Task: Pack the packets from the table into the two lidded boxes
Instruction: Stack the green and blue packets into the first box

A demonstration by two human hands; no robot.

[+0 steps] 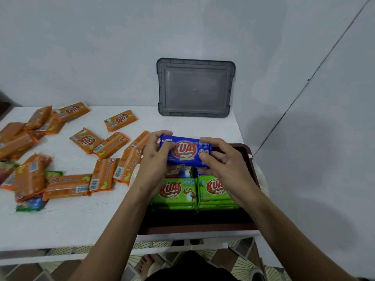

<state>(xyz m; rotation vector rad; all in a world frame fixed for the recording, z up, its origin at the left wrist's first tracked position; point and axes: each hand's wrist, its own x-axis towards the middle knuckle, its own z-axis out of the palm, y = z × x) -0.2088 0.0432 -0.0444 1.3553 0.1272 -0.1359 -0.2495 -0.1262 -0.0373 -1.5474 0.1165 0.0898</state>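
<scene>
A blue packet [185, 152] printed "KUAT" in red, with "FLORA" small at its top left corner, sits at the centre of the frame, held flat above the far end of a dark brown box [251, 159]. The left hand [155, 157] pinches its left end and the right hand [220, 161] grips its right end. Just below it in the box lie 2 stacks of green packets [175, 192], also marked "KUAT"; further blue packets seem to lie under the held one, mostly hidden. Orange packets [87, 139] with the same "KUAT" logo and barcodes are scattered across the white table [81, 216] at the left. A grey lid [194, 88] leans upright against the wall at upper centre.
</scene>
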